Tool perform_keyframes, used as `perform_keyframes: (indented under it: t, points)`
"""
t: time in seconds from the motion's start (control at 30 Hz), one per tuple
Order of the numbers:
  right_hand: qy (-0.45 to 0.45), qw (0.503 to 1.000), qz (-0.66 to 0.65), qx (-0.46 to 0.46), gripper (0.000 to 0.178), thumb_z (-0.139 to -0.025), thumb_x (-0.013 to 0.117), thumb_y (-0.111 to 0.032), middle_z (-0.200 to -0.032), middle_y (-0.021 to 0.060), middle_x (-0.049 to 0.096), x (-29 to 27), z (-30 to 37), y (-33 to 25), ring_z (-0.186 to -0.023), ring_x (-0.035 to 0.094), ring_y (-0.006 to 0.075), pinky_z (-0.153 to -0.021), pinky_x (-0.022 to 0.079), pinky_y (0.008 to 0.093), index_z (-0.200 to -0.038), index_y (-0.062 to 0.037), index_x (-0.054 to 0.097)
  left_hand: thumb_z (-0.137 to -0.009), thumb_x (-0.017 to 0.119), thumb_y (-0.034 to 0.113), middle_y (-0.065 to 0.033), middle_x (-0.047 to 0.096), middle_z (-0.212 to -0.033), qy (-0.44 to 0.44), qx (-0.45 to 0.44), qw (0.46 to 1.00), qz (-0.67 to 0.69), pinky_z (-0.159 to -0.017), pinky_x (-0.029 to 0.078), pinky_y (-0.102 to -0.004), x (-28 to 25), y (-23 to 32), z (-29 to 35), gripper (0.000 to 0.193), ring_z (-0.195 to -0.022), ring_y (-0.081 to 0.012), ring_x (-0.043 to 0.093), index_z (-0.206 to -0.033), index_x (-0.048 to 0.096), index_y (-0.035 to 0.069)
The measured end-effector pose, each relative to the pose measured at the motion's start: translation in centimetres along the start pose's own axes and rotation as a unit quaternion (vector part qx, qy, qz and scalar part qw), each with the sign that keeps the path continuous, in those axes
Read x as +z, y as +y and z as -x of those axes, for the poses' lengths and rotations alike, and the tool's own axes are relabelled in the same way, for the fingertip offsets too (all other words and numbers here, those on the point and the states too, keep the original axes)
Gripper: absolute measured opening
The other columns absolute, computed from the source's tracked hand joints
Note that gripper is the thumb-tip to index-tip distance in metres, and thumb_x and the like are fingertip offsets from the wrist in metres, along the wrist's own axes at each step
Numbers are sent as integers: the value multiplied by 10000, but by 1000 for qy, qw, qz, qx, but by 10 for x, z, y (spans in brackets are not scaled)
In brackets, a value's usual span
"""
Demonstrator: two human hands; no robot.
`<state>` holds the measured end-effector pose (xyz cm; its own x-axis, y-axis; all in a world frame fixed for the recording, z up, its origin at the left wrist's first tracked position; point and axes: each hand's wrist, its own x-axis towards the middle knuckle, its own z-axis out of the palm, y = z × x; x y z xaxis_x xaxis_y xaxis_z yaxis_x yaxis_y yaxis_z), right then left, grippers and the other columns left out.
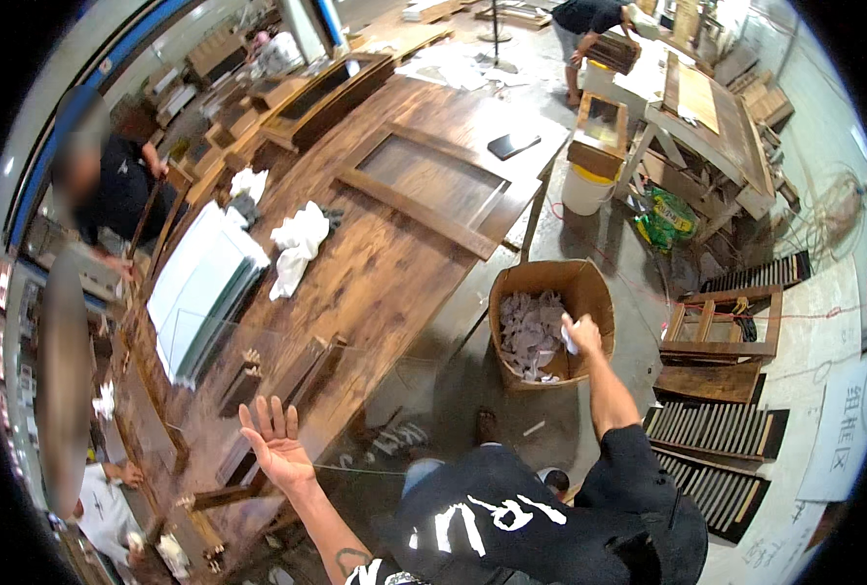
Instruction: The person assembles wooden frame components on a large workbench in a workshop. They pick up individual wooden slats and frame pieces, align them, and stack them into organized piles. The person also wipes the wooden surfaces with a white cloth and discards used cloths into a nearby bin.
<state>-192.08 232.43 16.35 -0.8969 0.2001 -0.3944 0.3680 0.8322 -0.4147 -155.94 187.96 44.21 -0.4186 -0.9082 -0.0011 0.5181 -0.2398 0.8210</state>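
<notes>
My left hand (279, 450) is palm up with its fingers stretched out and spread. A clear glass pane (355, 363) lies around it, its faint edge running past the wrist; I cannot tell whether the palm bears it. Over a cardboard box (599, 285) on the floor, my right hand (586, 336) is closed on a white crumpled paper (569, 341). Inside the box lies a heap of crumpled white paper (531, 327). To the left, a stack of glass panes (204, 278) rests on the brown wooden table (394, 283).
On the table are a wooden frame (419, 210), a phone (513, 146) and a white cloth (297, 244). Slatted panels (716, 429) and a wooden frame (721, 324) line the right wall. A white bucket (587, 188) stands behind the box. Other people work at left and far back.
</notes>
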Motion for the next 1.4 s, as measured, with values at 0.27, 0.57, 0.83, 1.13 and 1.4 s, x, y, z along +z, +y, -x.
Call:
perform_keyframes:
  t: [0.27,0.57,0.83,1.13,1.4]
  points:
    - [-179,880,-255,-360,598,-948,618,-362,-1355,193,559,-78,133,-230,-1256,541,273,-1033,431,365,-1395,2,460,-971,499,480,-136,608,-1296,5,8,999,41,-874,588,-510,-48,23,3,606,-1145,-317,621,-1461,362,151]
    - [-557,665,-149,-475,243,-971,519,-8,-1026,167,694,-48,406,-406,-881,705,220,-694,561,281,-1212,-2,484,-981,545,409,-180,645,-1191,-78,2,990,119,-799,598,-430,-76,43,-36,488,-965,-326,689,-1346,527,85]
    - [-344,587,111,-724,181,-937,581,-91,-854,186,707,10,447,-485,-790,704,287,-651,541,379,-1095,-4,599,-1029,507,238,-106,624,-1093,357,363,821,-258,-953,465,-333,-241,176,-37,296,-1020,-179,585,-1111,596,-32]
    - [-278,435,253,-818,233,-877,629,-131,-795,183,676,116,482,-512,-755,654,384,-641,497,447,-1103,-75,629,-1015,516,330,-117,673,-953,261,153,842,-447,-795,502,-320,-319,177,-55,350,-874,-196,649,-1169,650,46]
    - [-304,444,243,-807,223,-887,633,-169,-756,204,648,130,497,-510,-716,630,404,-609,469,477,-1088,-75,626,-1025,497,355,-95,661,-830,256,151,834,-466,-657,466,-316,-326,170,-60,370,-677,-164,565,-1176,619,41]
